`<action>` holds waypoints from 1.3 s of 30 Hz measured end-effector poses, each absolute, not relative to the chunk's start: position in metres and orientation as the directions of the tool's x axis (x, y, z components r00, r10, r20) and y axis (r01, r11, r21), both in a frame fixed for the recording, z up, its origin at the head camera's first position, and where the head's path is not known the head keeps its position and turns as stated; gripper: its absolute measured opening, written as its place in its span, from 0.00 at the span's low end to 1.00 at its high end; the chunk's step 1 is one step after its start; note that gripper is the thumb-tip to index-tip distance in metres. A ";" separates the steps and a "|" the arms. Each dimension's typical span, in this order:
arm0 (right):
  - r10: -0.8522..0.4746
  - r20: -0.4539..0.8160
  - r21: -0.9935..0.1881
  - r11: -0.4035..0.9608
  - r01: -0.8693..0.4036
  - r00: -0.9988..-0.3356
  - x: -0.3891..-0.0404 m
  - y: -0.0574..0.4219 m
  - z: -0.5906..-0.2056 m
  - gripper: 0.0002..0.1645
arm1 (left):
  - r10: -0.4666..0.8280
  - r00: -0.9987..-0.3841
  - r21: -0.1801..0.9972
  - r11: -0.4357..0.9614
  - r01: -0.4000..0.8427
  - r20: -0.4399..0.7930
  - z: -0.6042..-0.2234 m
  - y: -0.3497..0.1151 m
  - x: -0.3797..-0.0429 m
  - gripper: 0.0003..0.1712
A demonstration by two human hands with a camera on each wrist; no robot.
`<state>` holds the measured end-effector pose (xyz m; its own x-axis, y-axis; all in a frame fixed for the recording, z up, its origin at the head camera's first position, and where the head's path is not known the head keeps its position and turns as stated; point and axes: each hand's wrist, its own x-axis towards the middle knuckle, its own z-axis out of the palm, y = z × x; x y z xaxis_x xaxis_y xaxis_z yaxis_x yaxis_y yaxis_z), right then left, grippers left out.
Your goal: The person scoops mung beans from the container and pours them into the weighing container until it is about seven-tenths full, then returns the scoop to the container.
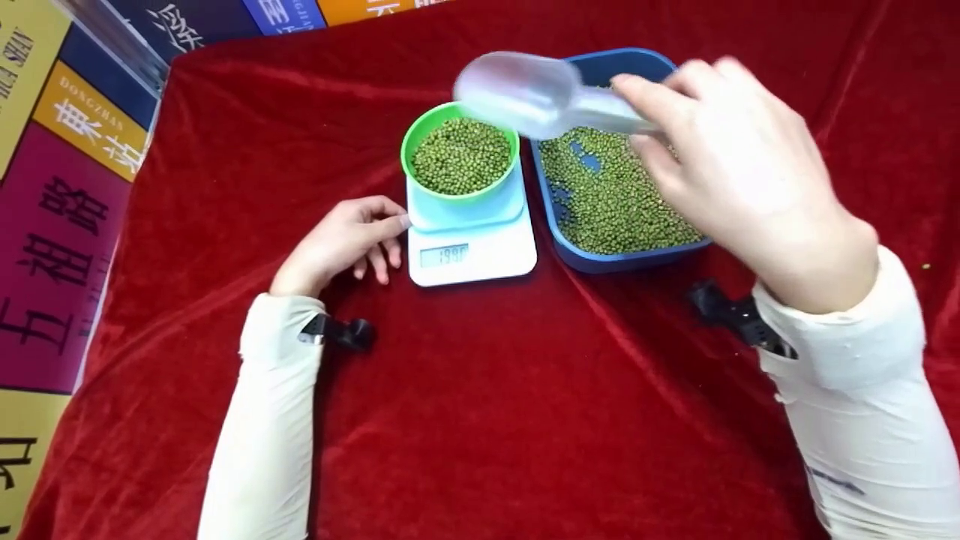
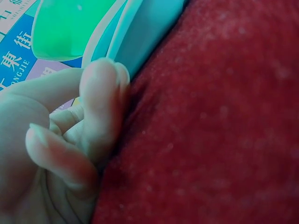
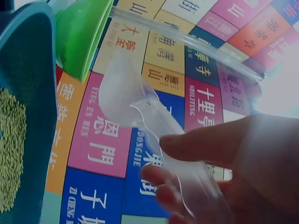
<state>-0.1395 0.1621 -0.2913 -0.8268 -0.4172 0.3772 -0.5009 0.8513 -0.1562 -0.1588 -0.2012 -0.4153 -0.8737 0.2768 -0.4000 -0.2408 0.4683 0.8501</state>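
Observation:
A clear plastic scoop point(image 1: 517, 91) is held by its handle in my right hand point(image 1: 750, 161), above the bowl's right side and the blue tub. In the right wrist view the scoop point(image 3: 128, 95) looks see-through, with no beans visible in it. Green beans, like mung beans, fill the green bowl point(image 1: 406, 150) on the kitchen scale point(image 1: 480, 259). The scale's display shows 199 and an unclear last digit. At the scale's left edge, my left hand point(image 1: 341, 240) touches the side with thumb and index fingertips, the other fingers loosely bent.
The blue tub point(image 1: 592, 261), holding more green beans point(image 1: 622, 202), stands just right of the scale. Red cloth point(image 1: 465, 405) covers the table. Panels with coloured lettered blocks point(image 1: 52, 262) rise at the left and back. One stray bean point(image 1: 925, 265) lies far right.

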 end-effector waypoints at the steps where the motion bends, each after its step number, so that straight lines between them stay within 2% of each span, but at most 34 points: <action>1: -0.385 0.360 -0.159 0.872 -0.463 -0.850 -0.140 0.165 -0.294 0.26 | 0.283 -0.870 0.850 0.466 -0.244 -0.405 -0.413 -0.200 -0.158 0.19; 4: -0.306 0.340 -0.143 0.918 -0.370 -0.889 -0.140 0.171 -0.299 0.24 | 0.292 -0.862 0.848 0.468 -0.248 -0.414 -0.409 -0.194 -0.157 0.17; 6: -0.277 0.357 -0.123 0.933 -0.339 -0.892 -0.139 0.171 -0.303 0.22 | 0.292 -0.861 0.845 0.474 -0.249 -0.417 -0.404 -0.191 -0.155 0.16; 9: -0.285 0.368 -0.077 0.939 -0.334 -0.885 -0.136 0.165 -0.309 0.17 | 0.285 -0.862 0.840 0.482 -0.249 -0.419 -0.401 -0.190 -0.153 0.15; 13: -0.317 0.322 -0.028 0.939 -0.344 -0.892 -0.134 0.152 -0.322 0.13 | 0.289 -0.860 0.840 0.482 -0.248 -0.420 -0.398 -0.190 -0.151 0.15; 16: -0.326 0.219 -0.013 0.941 -0.337 -0.920 -0.135 0.141 -0.331 0.18 | 0.287 -0.860 0.839 0.483 -0.251 -0.423 -0.400 -0.192 -0.151 0.15; 21: -0.371 0.095 -0.009 0.928 -0.373 -0.924 -0.138 0.131 -0.342 0.29 | 0.275 -0.857 0.833 0.485 -0.268 -0.436 -0.404 -0.195 -0.150 0.15; 26: -0.397 0.021 -0.041 0.917 -0.397 -0.918 -0.141 0.132 -0.346 0.25 | 0.293 -0.854 0.839 0.481 -0.256 -0.429 -0.413 -0.194 -0.151 0.16; 29: -0.392 -0.038 -0.062 0.919 -0.389 -0.919 -0.143 0.136 -0.347 0.27 | 0.309 -0.849 0.842 0.479 -0.250 -0.428 -0.424 -0.195 -0.155 0.17; 36: -0.397 -0.104 -0.191 0.908 -0.373 -0.912 -0.151 0.159 -0.336 0.43 | 0.308 -0.851 0.839 0.487 -0.242 -0.424 -0.441 -0.195 -0.162 0.19; 39: -0.398 -0.084 -0.279 0.890 -0.362 -0.914 -0.157 0.175 -0.336 0.44 | 0.311 -0.847 0.840 0.482 -0.250 -0.431 -0.445 -0.192 -0.163 0.20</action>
<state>-0.1567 0.1753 -0.3361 -0.9135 -0.3980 -0.0837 -0.3620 0.8895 -0.2787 -0.1632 -0.1922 -0.4449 -0.8468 0.3113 -0.4313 -0.2504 0.4821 0.8396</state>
